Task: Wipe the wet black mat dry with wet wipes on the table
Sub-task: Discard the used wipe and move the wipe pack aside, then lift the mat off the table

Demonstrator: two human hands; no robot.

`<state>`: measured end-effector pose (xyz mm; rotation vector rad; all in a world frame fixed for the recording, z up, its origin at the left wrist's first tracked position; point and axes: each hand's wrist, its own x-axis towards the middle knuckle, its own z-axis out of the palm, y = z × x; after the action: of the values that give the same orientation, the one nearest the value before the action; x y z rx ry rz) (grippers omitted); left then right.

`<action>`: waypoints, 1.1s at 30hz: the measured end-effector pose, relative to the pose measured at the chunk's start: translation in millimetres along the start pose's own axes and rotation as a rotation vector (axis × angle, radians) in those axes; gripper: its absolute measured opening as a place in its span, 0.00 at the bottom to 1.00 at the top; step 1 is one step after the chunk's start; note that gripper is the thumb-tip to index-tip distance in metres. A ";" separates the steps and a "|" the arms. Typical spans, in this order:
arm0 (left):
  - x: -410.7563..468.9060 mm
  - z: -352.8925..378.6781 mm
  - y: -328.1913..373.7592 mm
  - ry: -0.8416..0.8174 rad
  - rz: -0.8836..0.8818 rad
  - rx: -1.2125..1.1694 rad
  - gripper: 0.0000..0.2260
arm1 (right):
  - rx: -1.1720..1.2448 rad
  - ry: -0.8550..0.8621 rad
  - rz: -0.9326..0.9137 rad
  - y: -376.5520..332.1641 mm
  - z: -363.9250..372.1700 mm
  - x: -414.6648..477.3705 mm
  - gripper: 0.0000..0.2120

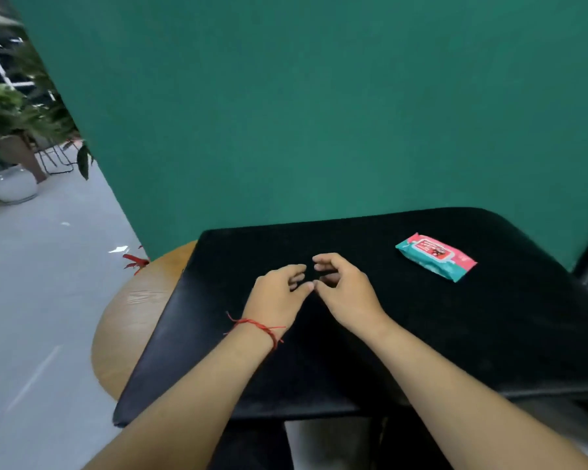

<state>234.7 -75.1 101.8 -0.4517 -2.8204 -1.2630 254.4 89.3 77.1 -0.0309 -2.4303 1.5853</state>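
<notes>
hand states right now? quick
Left hand: open, fingers loosely curled, holding nothing.
Right hand: open, fingers loosely curled, holding nothing.

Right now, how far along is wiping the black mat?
Nothing looks done yet. The wipes pack lies on the black mat with no wipe out. The left hand and right hand are above mid-mat, holding nothing. Still to do: pull a wipe, wipe the mat.

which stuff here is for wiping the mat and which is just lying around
For the job:
mat
wipes pack, lying on the mat
table
left hand and right hand, both empty over the mat

Just lying about:
plant
white pot
red thing at the table's edge
paper scrap on the floor
</notes>
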 end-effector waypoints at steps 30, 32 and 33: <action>206.0 213.8 49.0 -0.252 -0.548 -0.915 0.12 | -0.481 0.165 0.158 138.3 -123.9 147.4 0.35; 203.2 183.2 30.8 -0.148 -0.525 -0.911 0.11 | -0.332 0.101 0.101 116.1 -101.5 146.2 0.31; 200.9 162.9 18.9 -0.086 -0.509 -0.909 0.11 | -0.233 0.069 0.074 104.2 -88.0 146.0 0.29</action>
<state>63.7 107.3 32.8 0.2633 -2.3063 -2.6519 119.4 232.9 43.9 -0.2154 -2.5725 1.2967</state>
